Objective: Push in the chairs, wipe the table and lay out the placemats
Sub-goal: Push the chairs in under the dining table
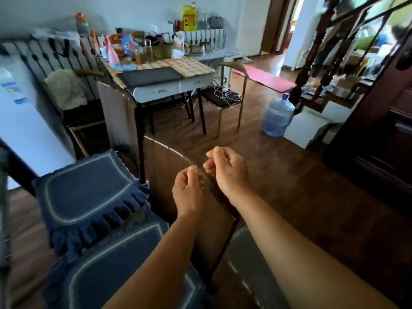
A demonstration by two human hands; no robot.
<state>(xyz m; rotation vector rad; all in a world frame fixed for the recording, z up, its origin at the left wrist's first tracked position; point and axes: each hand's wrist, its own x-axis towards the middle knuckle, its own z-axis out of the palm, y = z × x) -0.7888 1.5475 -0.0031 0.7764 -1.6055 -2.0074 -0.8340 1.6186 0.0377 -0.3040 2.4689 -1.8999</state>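
Note:
A glass tabletop (169, 150) with a curved edge and black legs fills the near middle. Through and beside it I see two chairs with blue frilled cushions, one (89, 186) at the left and one (124, 264) closer to me. A grey seat (245, 264) shows at the bottom right of the table. My left hand (189, 192) hovers over the glass just inside its edge, fingers curled, with nothing visible in it. My right hand (227, 172) is beside it at the edge, fingers also curled with the thumb on top. No placemat or cloth is in view.
A small white desk (167, 90) crowded with bottles stands behind, with a metal chair (225, 99) carrying cables next to it. A water jug (277, 117) and a pink mat (263, 79) lie on the wooden floor. A white fridge (22, 121) stands left, a dark cabinet (379, 141) right.

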